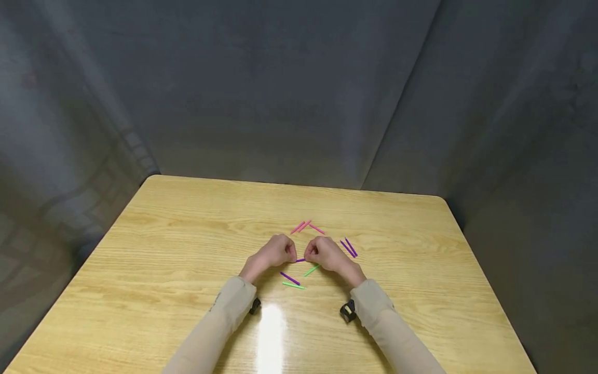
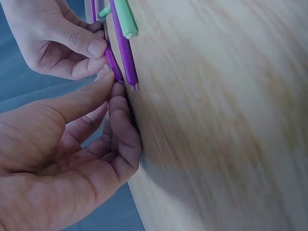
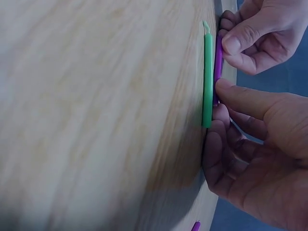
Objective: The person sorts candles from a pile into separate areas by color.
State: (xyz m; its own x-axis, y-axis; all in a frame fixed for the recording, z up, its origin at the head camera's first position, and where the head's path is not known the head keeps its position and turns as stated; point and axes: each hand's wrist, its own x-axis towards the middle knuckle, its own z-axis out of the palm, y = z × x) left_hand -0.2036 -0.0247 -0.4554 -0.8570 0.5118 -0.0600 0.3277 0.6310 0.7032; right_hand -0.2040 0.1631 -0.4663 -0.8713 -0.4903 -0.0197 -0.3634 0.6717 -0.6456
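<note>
From here I see the left hand (image 1: 279, 249) and right hand (image 1: 324, 252) pinching one purple candle (image 3: 218, 65), well apart from the wooden table's (image 1: 187, 234) far edge.

A pale wood-grained table (image 1: 163, 249) with rounded far corners carries slim coloured sticks, and a bright reflection shows on its near part. Farthest lie three pink sticks (image 1: 316, 229): two side by side on the left, one slanting the other way on their right. Two purple sticks (image 1: 348, 248) lie nearly parallel to the right. Nearer are a slanting green stick (image 1: 311, 270), another purple one and another green one. A middle purple stick (image 1: 301, 260) perhaps touches the tabletop; its contact is unclear.
</note>
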